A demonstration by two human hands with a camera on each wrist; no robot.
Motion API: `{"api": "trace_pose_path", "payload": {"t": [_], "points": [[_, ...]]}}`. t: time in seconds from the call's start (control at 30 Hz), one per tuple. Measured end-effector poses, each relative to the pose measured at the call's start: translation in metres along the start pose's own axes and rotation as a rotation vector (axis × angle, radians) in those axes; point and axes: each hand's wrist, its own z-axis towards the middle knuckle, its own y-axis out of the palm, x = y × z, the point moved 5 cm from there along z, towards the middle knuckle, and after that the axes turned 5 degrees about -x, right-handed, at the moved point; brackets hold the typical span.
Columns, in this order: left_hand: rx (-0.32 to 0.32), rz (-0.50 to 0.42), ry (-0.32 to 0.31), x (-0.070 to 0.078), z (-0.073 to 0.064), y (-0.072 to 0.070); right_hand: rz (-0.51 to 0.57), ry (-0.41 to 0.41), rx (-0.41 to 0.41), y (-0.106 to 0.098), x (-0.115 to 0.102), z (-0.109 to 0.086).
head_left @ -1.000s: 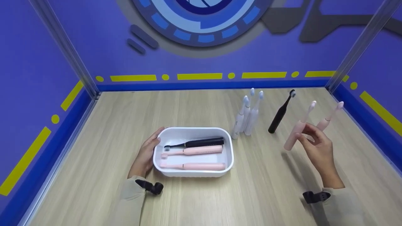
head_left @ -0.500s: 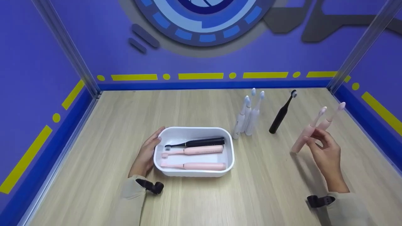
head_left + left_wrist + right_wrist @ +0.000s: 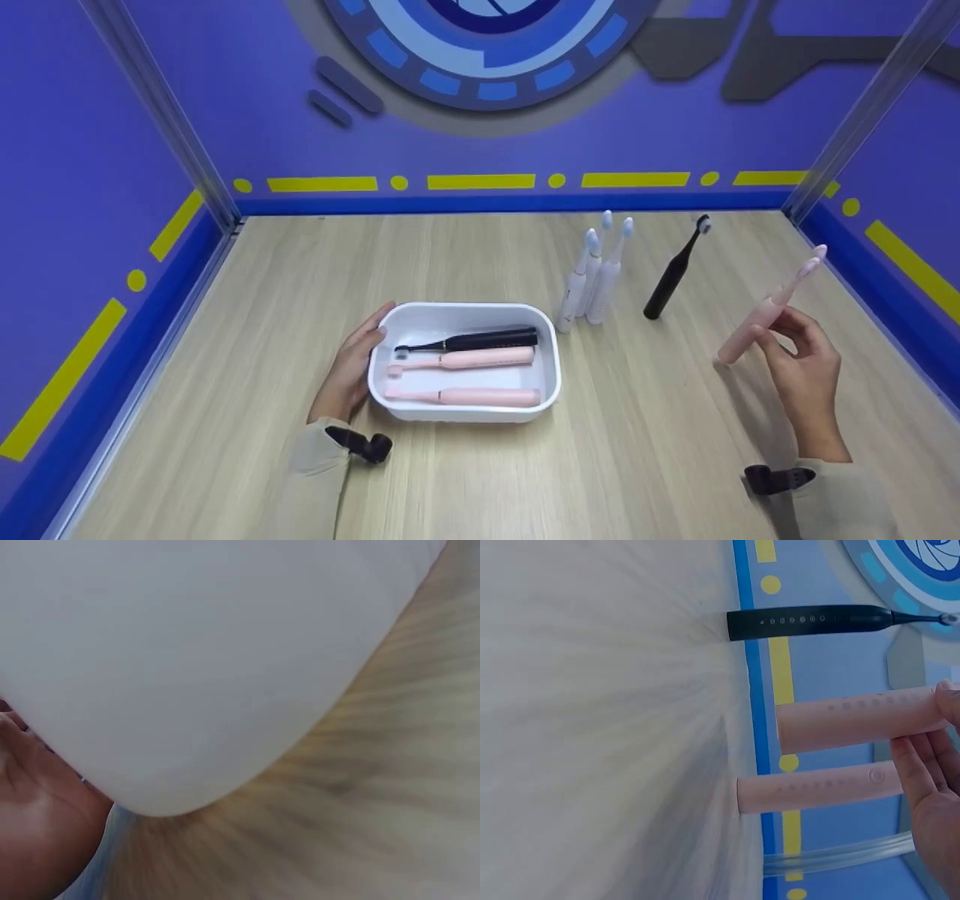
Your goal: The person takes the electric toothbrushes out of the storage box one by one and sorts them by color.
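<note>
My right hand point(image 3: 808, 367) pinches a pink electric toothbrush point(image 3: 750, 328) between thumb and fingers. Its handle leans, and in the right wrist view its base hangs a little off the table. Behind it a second pink toothbrush point(image 3: 817, 789) stands upright, mostly hidden in the head view. A black toothbrush point(image 3: 667, 281) stands to the left. My left hand point(image 3: 347, 373) holds the left end of a white box point(image 3: 465, 307), its fingers around the corner. One black toothbrush point(image 3: 487, 340) and two pink toothbrushes, an upper one point(image 3: 486, 358) and a lower one point(image 3: 487, 397), lie inside.
Close by the box's right side, three white toothbrushes point(image 3: 592, 285) with pale blue heads stand bunched together. The wooden table point(image 3: 480, 259) ends at blue patterned panels point(image 3: 480, 150) at the back and on both sides.
My right hand has moved right with the pink toothbrush, which now overlaps the standing pink one in the head view. The left hand and the box stay put.
</note>
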Motion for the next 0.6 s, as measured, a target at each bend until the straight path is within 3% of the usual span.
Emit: {"api": "trace_pose_path", "payload": {"t": [0.33,0.6], "points": [[0.001,0.003,0.003,0.000,0.000,0.001,0.050,0.066,0.072,-0.016,0.020,0.003],[0.019,0.004,-0.013,-0.001,0.000,0.001,0.010,0.110,0.078,-0.023,0.029,0.005]]}}
